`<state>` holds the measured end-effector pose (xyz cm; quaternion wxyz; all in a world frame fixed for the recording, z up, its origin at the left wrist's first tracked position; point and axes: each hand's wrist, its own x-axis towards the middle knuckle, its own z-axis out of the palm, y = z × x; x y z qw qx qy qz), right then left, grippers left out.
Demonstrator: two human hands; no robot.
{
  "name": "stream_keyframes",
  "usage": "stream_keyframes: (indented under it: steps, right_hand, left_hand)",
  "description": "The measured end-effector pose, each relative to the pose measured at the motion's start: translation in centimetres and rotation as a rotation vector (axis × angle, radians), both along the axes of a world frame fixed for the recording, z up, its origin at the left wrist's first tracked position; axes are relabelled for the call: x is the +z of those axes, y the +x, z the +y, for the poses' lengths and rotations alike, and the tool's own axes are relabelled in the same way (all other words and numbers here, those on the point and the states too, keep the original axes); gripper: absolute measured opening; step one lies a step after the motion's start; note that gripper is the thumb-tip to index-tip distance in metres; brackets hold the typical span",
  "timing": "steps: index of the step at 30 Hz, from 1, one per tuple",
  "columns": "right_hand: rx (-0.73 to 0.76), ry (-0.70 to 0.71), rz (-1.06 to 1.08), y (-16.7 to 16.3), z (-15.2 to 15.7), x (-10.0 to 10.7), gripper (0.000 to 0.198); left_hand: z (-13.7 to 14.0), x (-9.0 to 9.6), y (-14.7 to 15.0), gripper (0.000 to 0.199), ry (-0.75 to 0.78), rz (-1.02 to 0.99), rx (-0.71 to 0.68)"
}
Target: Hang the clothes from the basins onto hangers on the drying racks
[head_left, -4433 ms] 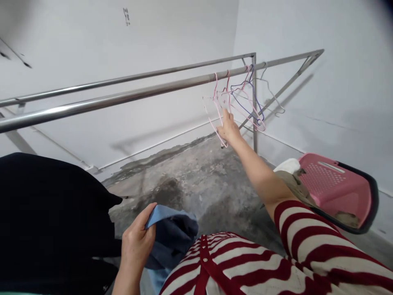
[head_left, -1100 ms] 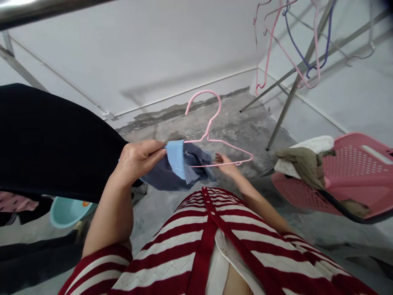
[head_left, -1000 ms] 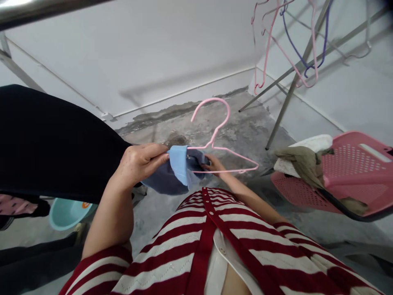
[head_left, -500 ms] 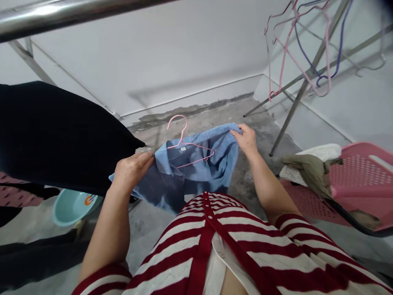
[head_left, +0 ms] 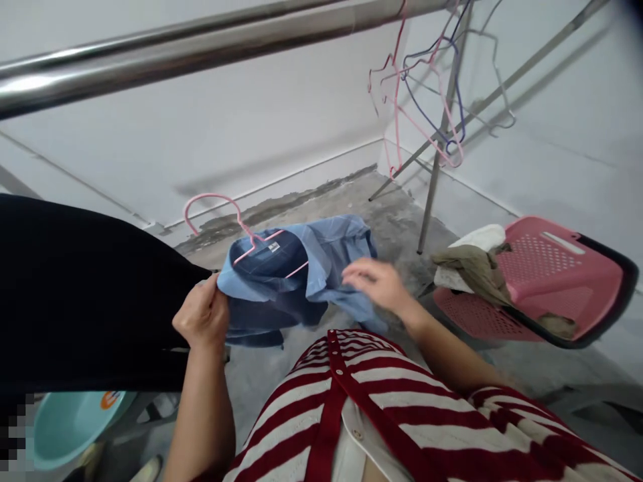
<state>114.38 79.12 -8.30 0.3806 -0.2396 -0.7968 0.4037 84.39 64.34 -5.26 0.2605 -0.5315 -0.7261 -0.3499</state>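
A blue collared shirt (head_left: 331, 251) hangs in front of my body, with a pink hanger (head_left: 241, 224) inside its neck opening. The hanger's hook rises free above the collar, and a small white label shows at the back of the neck. My left hand (head_left: 201, 311) is closed on the shirt's left side by the collar. Over the shirt's right front is my right hand (head_left: 376, 281), slightly blurred, its fingers stretched out; whether they touch the cloth I cannot tell.
A metal rail (head_left: 201, 63) crosses above. Pink hangers (head_left: 396, 134) and a purple hanger (head_left: 459, 94) hang at the rack's right end. A pink basket (head_left: 552, 268) holds olive cloth (head_left: 472, 271). Black fabric (head_left: 90, 294) hangs at left above a teal basin (head_left: 75, 428).
My right hand has let go of the shirt's right shoulder and moved down and inward. The shirt's right part has dropped and folded. My view has shifted, showing more of the rail.
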Motion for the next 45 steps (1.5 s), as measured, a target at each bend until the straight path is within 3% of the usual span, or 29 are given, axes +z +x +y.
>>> stream_keyframes:
  steps: [2,3,5,9,11,15,20,23,26,30,33,37,39,42,45]
  right_hand:
    - [-0.372,0.012,0.084,1.5,3.2,-1.1,0.027]
    - [-0.456,0.029,0.066,2.1,4.9,-1.9,0.039]
    - [-0.458,0.039,-0.035,2.8,7.8,-3.5,0.049]
    - [-0.41,-0.072,-0.179,2.9,10.4,-5.7,0.023]
    - [-0.49,-0.091,-0.172,3.5,11.0,-5.6,0.025]
    - [-0.7,0.04,-0.136,6.0,12.6,-4.8,0.03]
    - [-0.49,0.18,-0.427,7.2,11.9,-2.4,0.023]
    - [-0.348,0.314,-0.3,5.4,9.1,0.4,0.032]
    - [-0.072,0.396,-0.269,2.7,6.7,2.5,0.031]
    - [0.234,0.369,-0.37,0.5,5.7,2.5,0.026]
    - [0.212,0.335,-0.321,0.4,5.7,2.0,0.026]
    - [0.095,0.335,-0.281,0.5,5.4,2.3,0.023]
    - [0.094,0.343,-0.29,0.2,5.2,2.4,0.022]
    - [0.114,0.395,-0.31,-0.3,4.9,2.2,0.023]
    - [0.092,0.436,-0.333,-0.4,5.0,1.8,0.024]
  left_hand:
    - [-0.3,0.6,0.0,0.019,0.06,-0.062,-0.095]
    - [-0.4,0.9,0.1,0.019,0.082,-0.089,-0.129]
    - [-0.4,1.4,0.4,0.016,0.119,-0.132,-0.179]
    - [-0.5,2.0,0.7,0.011,0.161,-0.158,-0.229]
    - [-0.9,1.9,0.3,0.012,0.136,-0.126,-0.213]
    - [-1.7,0.9,-0.4,0.017,0.055,0.004,-0.135]
    - [-1.4,-0.2,0.6,0.02,0.035,0.062,-0.085]
    - [-0.7,-0.6,1.2,0.021,-0.031,0.099,-0.101]
    - [0.0,-1.2,1.6,0.021,-0.063,0.126,-0.146]
    - [0.6,-2.0,1.9,0.022,-0.046,0.118,-0.248]
    - [1.0,-1.8,1.7,0.021,-0.066,0.018,-0.314]
    - [1.3,-0.2,1.6,0.026,-0.113,-0.295,-0.469]
    - [1.7,0.6,2.0,0.031,-0.127,-0.387,-0.482]
    - [2.7,1.0,3.0,0.039,-0.274,-0.331,-0.416]
    - [3.6,0.5,3.5,0.033,-0.407,-0.251,-0.382]
